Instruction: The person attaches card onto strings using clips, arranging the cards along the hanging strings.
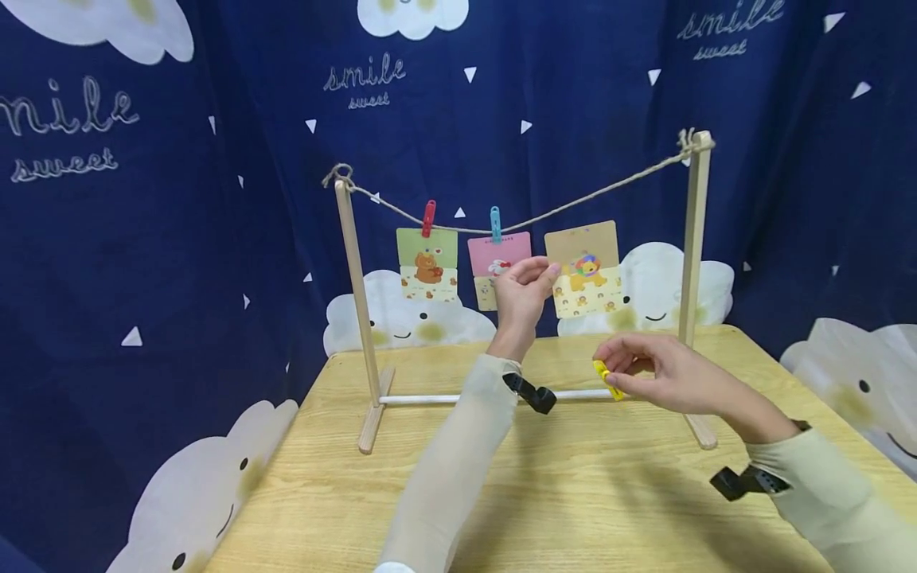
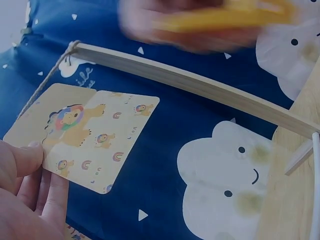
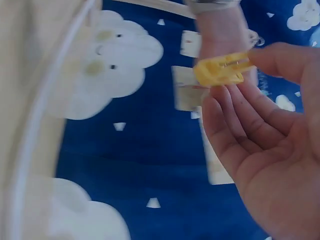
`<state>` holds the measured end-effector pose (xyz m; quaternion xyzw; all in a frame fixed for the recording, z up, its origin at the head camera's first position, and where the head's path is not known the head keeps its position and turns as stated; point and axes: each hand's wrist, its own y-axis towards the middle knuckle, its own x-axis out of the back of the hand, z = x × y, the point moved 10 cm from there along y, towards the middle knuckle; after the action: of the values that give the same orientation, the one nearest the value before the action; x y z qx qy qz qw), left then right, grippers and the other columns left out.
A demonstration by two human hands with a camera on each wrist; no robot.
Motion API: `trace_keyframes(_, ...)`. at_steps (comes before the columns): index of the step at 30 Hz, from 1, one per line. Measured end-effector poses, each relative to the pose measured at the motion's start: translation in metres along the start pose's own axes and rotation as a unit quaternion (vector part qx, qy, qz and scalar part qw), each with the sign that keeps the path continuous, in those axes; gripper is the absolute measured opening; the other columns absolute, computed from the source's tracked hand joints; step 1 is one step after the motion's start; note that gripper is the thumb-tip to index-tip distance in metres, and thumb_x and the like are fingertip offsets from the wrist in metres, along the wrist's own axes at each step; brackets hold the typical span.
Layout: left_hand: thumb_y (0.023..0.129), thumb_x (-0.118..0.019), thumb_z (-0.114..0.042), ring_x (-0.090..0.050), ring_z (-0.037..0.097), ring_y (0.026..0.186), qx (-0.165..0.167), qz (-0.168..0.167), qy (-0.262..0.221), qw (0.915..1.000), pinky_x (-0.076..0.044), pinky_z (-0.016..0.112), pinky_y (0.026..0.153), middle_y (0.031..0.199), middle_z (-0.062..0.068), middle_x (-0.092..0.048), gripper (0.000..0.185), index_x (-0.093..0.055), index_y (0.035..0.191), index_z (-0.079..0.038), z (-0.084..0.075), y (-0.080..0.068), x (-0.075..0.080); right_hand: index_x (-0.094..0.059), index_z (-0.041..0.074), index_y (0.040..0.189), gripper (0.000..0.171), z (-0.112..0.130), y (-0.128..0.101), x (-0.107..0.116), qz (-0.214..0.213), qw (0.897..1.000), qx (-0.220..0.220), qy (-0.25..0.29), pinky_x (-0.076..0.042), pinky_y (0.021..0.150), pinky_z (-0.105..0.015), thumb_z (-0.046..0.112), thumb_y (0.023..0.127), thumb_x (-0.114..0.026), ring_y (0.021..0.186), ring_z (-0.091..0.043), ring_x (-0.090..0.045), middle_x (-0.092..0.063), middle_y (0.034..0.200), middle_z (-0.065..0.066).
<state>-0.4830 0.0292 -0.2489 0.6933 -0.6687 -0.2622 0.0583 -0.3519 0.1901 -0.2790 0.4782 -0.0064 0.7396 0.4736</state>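
Note:
My left hand [image 1: 521, 298] pinches a tan and cream card with a lion [image 1: 583, 270] by its left edge, just below the sagging twine [image 1: 602, 191]. In the left wrist view thumb and fingers grip that lion card [image 2: 95, 132]. Lower and to the right, my right hand [image 1: 662, 370] holds a yellow clothespin [image 1: 609, 380] between thumb and fingers; the right wrist view shows this yellow clothespin [image 3: 222, 69] close up. A green bear card [image 1: 427, 263] hangs from a red clothespin [image 1: 428, 218]. A pink card [image 1: 494, 251], partly hidden behind my left hand, hangs from a blue clothespin [image 1: 496, 224].
The twine is tied to a left wooden post [image 1: 356, 294] and a right wooden post [image 1: 695, 239]. A white rod [image 1: 423, 399] joins their feet on the wooden table [image 1: 344, 493]. Behind stands a dark blue curtain [image 1: 279, 207] with smiling clouds.

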Motion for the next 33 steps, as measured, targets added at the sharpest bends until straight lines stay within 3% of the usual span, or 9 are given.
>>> trace_keyframes(8,0.088,-0.082,-0.006,-0.070,0.009,0.077,0.001,-0.012,-0.002,0.9999,-0.061,0.031,0.074,0.089,0.005,-0.079,0.012,-0.078,0.100,-0.005,0.003,0.001,-0.003,-0.069,0.010,0.120,0.029,0.032,0.034,0.059,-0.082,0.995,0.027,-0.053,-0.055,0.072,-0.016,0.003,0.092,-0.076,0.083,-0.008,-0.067,-0.072,0.096,0.001)
trace_keyframes(13,0.088,-0.082,-0.007,-0.071,0.008,0.078,0.016,-0.022,-0.004,0.9996,-0.061,0.030,0.075,0.089,0.003,-0.078,0.010,-0.078,0.098,-0.006,0.004,0.001,-0.006,-0.068,0.009,0.128,0.033,0.034,0.054,0.089,-0.116,0.992,-0.001,-0.056,-0.053,0.070,-0.016,0.007,0.096,-0.074,0.084,-0.011,-0.067,-0.073,0.101,-0.005)
trace_keyframes(18,0.089,-0.082,-0.008,-0.072,0.009,0.079,0.024,-0.025,-0.006,0.9994,-0.062,0.031,0.077,0.088,0.002,-0.077,0.010,-0.078,0.098,-0.007,0.005,0.002,-0.008,-0.066,0.011,0.136,0.037,0.033,0.072,0.115,-0.135,0.989,-0.046,-0.047,-0.053,0.075,-0.013,0.024,0.102,-0.069,0.091,-0.010,-0.070,-0.073,0.111,-0.009)
trace_keyframes(22,0.088,-0.082,-0.007,-0.073,0.010,0.080,0.026,-0.027,-0.006,0.9993,-0.062,0.033,0.078,0.088,0.003,-0.078,0.010,-0.079,0.098,-0.007,0.007,0.003,-0.009,-0.065,0.012,0.137,0.040,0.035,0.088,0.130,-0.151,0.985,-0.063,-0.043,-0.051,0.081,-0.010,0.031,0.102,-0.067,0.098,-0.005,-0.068,-0.072,0.119,-0.009)
trace_keyframes(28,0.088,-0.082,-0.007,-0.072,0.009,0.079,0.024,-0.030,-0.001,0.9993,-0.062,0.032,0.077,0.088,0.002,-0.078,0.010,-0.079,0.097,-0.007,0.008,0.005,-0.010,-0.064,0.011,0.137,0.039,0.039,0.117,0.150,-0.183,0.979,-0.076,-0.034,-0.050,0.084,-0.010,0.030,0.103,-0.066,0.101,-0.009,-0.066,-0.070,0.122,-0.009)
trace_keyframes(33,0.088,-0.082,-0.006,-0.072,0.009,0.078,0.021,-0.032,-0.005,0.9993,-0.062,0.031,0.075,0.087,0.003,-0.078,0.010,-0.079,0.097,-0.006,0.005,0.005,-0.010,-0.066,0.013,0.136,0.038,0.044,0.141,0.160,-0.197,0.974,-0.088,-0.064,-0.051,0.086,-0.016,0.032,0.103,-0.065,0.103,-0.012,-0.065,-0.070,0.123,-0.007)
